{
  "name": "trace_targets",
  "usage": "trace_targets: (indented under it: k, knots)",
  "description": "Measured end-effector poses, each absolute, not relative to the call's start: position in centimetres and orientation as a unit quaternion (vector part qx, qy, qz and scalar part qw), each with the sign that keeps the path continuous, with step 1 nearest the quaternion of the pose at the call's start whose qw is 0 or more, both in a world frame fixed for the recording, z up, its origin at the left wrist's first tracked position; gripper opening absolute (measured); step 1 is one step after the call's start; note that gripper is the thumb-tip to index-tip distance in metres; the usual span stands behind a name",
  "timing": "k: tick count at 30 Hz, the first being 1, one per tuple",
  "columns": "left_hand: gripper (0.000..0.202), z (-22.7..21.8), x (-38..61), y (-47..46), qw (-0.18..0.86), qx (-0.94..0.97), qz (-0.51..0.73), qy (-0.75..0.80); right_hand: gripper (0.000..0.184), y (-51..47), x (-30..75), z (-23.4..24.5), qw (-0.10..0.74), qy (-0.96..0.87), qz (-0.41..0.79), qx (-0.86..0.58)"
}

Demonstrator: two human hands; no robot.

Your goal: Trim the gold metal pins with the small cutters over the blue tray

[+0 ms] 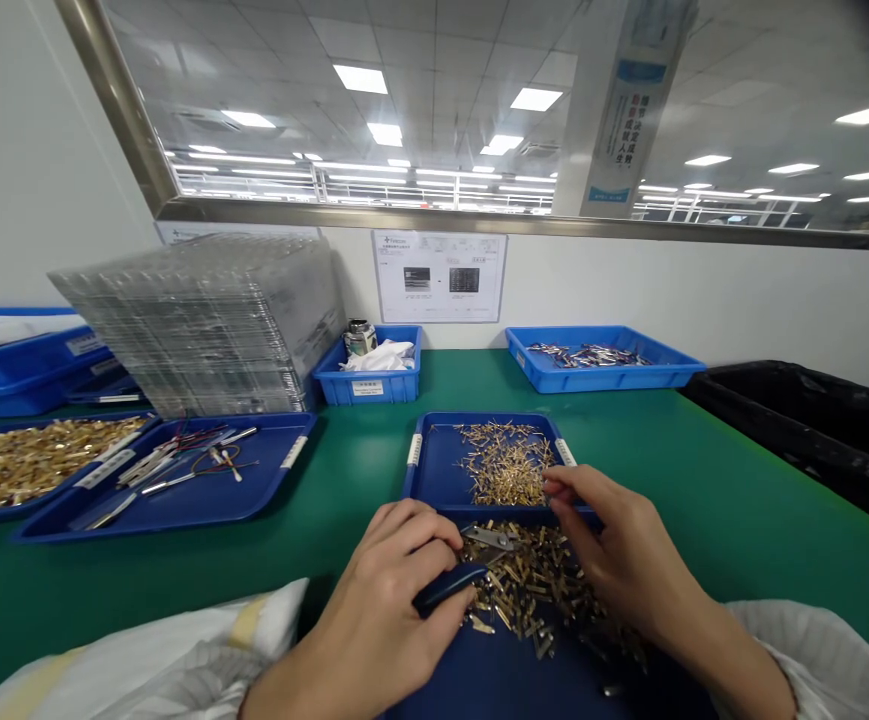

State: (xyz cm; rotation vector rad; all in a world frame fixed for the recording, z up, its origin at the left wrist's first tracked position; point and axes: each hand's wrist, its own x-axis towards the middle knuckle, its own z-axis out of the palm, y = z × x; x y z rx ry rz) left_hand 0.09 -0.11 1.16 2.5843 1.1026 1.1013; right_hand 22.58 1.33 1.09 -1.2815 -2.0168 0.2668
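Note:
My left hand (396, 590) is wrapped round a pair of small pliers (453, 585) with dark blue handles and a bare metal head. Its jaws lie over a pile of flat gold-coloured metal pieces (524, 590) in the near dark blue tray (509, 680). My right hand (621, 550) is closed, thumb and fingertips together, at the right side of the farther blue tray (434, 470). Anything between those fingertips is too small to make out. Beside them, thin gold-coloured pins (509, 465) lie heaped in that farther tray.
At left are a tray of wired parts (254, 490), a tray of gold pieces (36, 460) and stacked clear plastic trays (209, 320). Behind stand a small blue bin (370, 385) and a blue tray of metal strips (606, 375). A black-lined bin (816, 430) is right.

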Motion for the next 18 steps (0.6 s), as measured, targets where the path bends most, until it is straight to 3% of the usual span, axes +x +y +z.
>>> trace_targets:
  k: [4,7,11,18]
  knots:
    - [0.007,0.9,0.0,0.1,0.059,0.841,0.373,0.388,0.018,1.4,22.6,0.8,0.244,-0.82,0.157,-0.494]
    - [0.007,1.0,0.0,0.2,0.056,0.836,0.372,0.399,0.03,1.0,22.0,0.6,0.2,-0.84,0.187,-0.469]
    - [0.008,1.0,0.0,0.2,0.061,0.837,0.367,0.401,0.015,0.9,21.6,0.1,0.183,-0.849,0.182,-0.461]
    - [0.008,1.0,0.0,0.2,0.064,0.837,0.348,0.417,0.022,1.2,21.7,0.4,0.245,-0.836,0.203,-0.447]
